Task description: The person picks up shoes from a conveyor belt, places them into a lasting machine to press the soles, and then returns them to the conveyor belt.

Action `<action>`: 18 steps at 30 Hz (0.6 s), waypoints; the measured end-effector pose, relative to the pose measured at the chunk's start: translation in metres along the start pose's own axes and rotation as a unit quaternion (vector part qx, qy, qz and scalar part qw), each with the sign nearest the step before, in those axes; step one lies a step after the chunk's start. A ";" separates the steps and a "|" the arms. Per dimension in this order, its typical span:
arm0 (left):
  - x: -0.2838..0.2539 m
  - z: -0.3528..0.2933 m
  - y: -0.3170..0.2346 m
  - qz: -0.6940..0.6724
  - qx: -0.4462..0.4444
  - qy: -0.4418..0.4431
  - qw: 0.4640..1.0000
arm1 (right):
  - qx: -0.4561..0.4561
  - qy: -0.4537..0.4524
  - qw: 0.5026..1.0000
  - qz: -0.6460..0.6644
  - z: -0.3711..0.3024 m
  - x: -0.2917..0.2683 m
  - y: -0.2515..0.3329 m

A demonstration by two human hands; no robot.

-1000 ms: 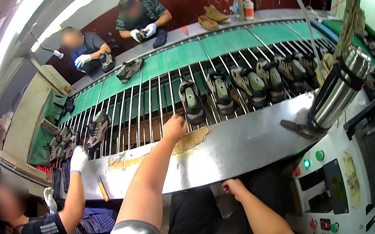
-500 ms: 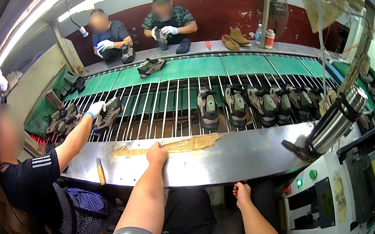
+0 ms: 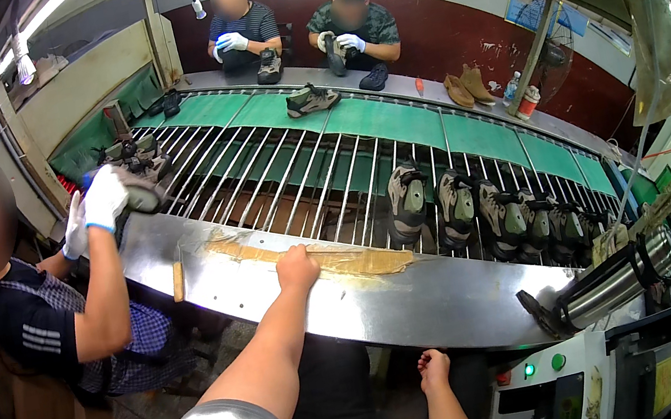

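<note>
The left hand (image 3: 297,267) is laid on the near end of a flat brownish strip (image 3: 316,253), its fingers curled together and pressed down on the strip; nothing is clamped inside the grip. The strip lies on the steel tabletop (image 3: 389,308), just in front of the metal rods of the conveyor (image 3: 296,189). Its long axis runs along the tabletop's edge, from upper left to lower right in the view, with one end pointing toward a small wooden-handled tool (image 3: 178,280) and the other toward a row of grey-green shoes (image 3: 480,215) standing on the rods. The right hand (image 3: 433,366) is held low beneath the tabletop's front edge, fingers loosely bent and holding nothing. To the left, a co-worker's white-gloved hand (image 3: 102,199) is raised over a shoe at the conveyor's edge. Across the green belt (image 3: 391,119), two seated people are seen handling shoes.
</note>
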State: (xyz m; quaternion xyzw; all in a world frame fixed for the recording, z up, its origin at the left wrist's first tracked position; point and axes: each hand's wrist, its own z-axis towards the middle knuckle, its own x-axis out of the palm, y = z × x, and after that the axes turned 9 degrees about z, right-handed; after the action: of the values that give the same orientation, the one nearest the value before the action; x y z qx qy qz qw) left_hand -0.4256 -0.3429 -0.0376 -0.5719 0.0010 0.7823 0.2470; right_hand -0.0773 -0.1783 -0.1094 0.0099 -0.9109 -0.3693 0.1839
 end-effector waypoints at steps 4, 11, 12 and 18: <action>-0.009 0.001 -0.004 0.010 -0.014 0.008 1.000 | 0.002 -0.004 1.000 -0.005 -0.010 0.007 0.004; -0.008 0.004 -0.002 0.023 -0.012 0.008 1.000 | -0.001 0.012 1.000 -0.028 -0.014 0.005 0.006; -0.010 0.003 -0.002 0.023 -0.012 0.009 1.000 | 0.001 0.012 0.999 -0.033 -0.013 0.005 0.005; -0.014 0.004 0.000 0.028 -0.018 0.018 0.999 | 0.000 0.018 0.999 -0.032 -0.023 0.010 0.008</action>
State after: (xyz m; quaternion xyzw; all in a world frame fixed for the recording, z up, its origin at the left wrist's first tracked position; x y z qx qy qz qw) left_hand -0.4260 -0.3474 -0.0238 -0.5898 0.0069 0.7785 0.2144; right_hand -0.0775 -0.1895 -0.0862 0.0452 -0.9066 -0.3749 0.1882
